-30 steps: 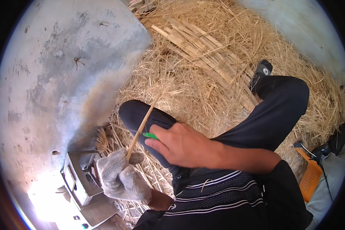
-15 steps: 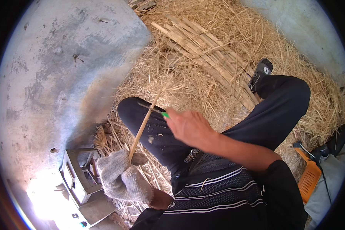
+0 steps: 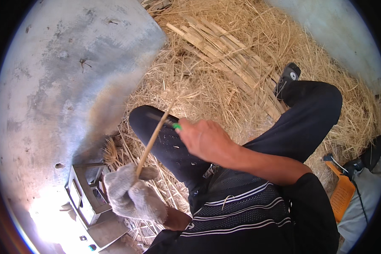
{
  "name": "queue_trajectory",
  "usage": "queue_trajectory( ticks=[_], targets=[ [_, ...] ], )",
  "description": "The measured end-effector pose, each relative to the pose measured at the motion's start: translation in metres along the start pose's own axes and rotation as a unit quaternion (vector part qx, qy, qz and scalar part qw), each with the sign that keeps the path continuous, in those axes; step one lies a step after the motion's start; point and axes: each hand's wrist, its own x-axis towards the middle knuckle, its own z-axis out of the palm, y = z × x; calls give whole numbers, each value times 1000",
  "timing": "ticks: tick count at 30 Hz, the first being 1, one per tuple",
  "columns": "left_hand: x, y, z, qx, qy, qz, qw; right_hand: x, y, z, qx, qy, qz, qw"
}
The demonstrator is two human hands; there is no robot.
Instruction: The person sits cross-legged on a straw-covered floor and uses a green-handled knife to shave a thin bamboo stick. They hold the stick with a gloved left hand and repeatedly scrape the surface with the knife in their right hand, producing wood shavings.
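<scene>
My left hand (image 3: pixel 131 194), in a knitted grey-white glove, is closed round the lower end of a thin bamboo strip (image 3: pixel 149 146). The strip slants up and away over my left thigh, and its far end is frayed into fine shavings. My bare right hand (image 3: pixel 206 139) grips a green-handled knife (image 3: pixel 176 126). The narrow blade, blurred by motion, crosses the strip above my left knee. Most of the handle is hidden inside my right fist.
Split bamboo slats (image 3: pixel 228 55) lie in a pile on straw-like shavings (image 3: pixel 190 80) ahead. A grey wall (image 3: pixel 51 84) rises on the left, with a small wooden stool-like frame (image 3: pixel 93 207) below it. An orange plastic basket (image 3: pixel 343 197) lies at the right, beside grey cloth.
My right hand and the knife have shifted slightly left along with the strip. My gloved left hand has moved a little to the left, still holding the strip.
</scene>
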Motion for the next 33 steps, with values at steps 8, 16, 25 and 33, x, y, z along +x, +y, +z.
queue_trajectory(
  ticks=[8,16,25,33],
  targets=[
    [8,-10,-5,27,-23,44,998,21,38,28,-35,40,-4,999],
    [5,-3,-4,22,4,16,1000,36,62,40,-134,-4,-21,991],
    [5,-2,-7,67,24,28,997,39,42,51,-113,-21,-10,993],
    [7,8,-5,26,31,-36,999,67,111,70,6,-98,101,990]
  ],
)
